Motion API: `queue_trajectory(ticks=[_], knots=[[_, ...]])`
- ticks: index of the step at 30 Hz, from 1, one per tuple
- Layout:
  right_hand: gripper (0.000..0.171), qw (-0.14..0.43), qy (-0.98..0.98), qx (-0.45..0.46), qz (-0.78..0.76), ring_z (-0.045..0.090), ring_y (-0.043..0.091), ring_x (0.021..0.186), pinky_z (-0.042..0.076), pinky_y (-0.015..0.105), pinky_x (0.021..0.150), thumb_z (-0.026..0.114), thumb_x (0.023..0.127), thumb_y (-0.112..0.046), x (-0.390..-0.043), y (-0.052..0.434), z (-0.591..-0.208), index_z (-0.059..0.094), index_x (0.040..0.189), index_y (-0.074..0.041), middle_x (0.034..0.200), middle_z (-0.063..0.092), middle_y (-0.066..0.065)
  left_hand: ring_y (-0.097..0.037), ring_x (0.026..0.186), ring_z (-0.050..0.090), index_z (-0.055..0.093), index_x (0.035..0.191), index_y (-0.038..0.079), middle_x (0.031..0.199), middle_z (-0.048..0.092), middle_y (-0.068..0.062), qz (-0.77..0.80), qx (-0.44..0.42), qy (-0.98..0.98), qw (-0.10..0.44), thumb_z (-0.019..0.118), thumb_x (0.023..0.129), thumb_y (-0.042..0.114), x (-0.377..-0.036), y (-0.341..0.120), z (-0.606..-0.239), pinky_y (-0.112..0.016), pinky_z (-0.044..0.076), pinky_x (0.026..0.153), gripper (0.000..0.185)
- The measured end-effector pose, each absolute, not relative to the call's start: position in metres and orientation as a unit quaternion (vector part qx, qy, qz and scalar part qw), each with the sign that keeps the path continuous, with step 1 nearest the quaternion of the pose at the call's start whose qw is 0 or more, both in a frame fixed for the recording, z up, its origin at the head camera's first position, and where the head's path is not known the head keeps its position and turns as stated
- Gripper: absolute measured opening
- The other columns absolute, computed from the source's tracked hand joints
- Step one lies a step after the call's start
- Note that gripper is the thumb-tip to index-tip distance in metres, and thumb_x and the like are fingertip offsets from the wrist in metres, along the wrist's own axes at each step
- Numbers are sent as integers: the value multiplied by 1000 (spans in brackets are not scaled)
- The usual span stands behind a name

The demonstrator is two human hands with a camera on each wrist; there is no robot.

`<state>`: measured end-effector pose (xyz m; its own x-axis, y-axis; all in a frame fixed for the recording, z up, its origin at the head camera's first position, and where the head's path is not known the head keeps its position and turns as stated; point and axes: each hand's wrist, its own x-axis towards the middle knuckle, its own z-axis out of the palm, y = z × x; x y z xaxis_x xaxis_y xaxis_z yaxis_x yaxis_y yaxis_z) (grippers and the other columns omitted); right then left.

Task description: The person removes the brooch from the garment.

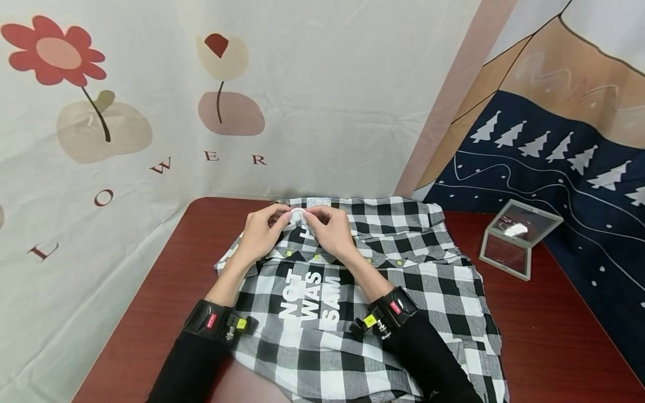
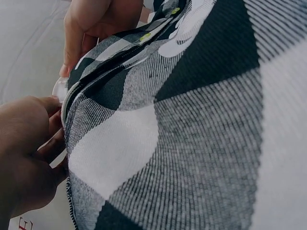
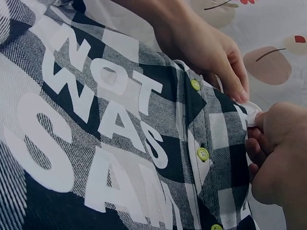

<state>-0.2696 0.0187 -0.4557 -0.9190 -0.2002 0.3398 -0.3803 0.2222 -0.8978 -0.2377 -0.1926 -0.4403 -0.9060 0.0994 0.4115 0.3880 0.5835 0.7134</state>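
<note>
A black-and-white checked shirt (image 1: 363, 347) with white printed letters and yellow-green buttons (image 3: 203, 154) lies spread out. At its far part, my left hand (image 1: 263, 232) and right hand (image 1: 331, 230) meet fingertip to fingertip. Between them they pinch a small white piece (image 1: 297, 215) at the cloth's edge; its kind cannot be told. In the left wrist view the white piece (image 2: 59, 89) sticks out past a fold of checked cloth, and fingers hide much of it. The right wrist view has both thumbs and forefingers at the white piece (image 3: 253, 112).
The shirt covers much of a reddish-brown table (image 1: 166, 313). A small open case with clear and mirrored panels (image 1: 509, 254) stands on the right side. Behind the table hang a white flower-print cloth (image 1: 327, 84) and a navy cloth with trees (image 1: 544, 168).
</note>
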Motion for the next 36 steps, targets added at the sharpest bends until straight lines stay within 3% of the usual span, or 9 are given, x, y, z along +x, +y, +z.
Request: queue_trajectory(ticks=[9,17,26,36], knots=[[19,71,-778,195,593,67,10,78,52,20,68,79,108,-21,-270,19,-457,87,120,-8,100,83,14,-25,91,78,81,127,7,105,84,-13,-439,-130,-875,159,69,115,21,-237,-192,-440,-20,54,79,22],[25,42,-780,211,588,76,19,95,57,22,81,77,109,-27,-269,20,-456,84,127,-10,114,84,12,-25,90,76,82,125,8,103,84,-12,-427,-130,-878,170,70,114,21,-236,-191,-438,-25,50,78,20],[25,11,-773,209,598,74,10,95,58,21,85,78,108,-23,-269,20,-455,84,127,-7,113,85,15,-25,89,75,83,123,9,102,85,-11,-427,-122,-879,171,72,113,21,-235,-188,-435,-25,47,73,19],[21,7,-771,203,604,72,7,92,57,21,83,78,107,-19,-270,19,-456,84,122,-5,109,84,16,-27,94,78,83,124,9,105,86,-11,-436,-109,-879,162,72,113,20,-235,-186,-434,-27,49,75,19]])
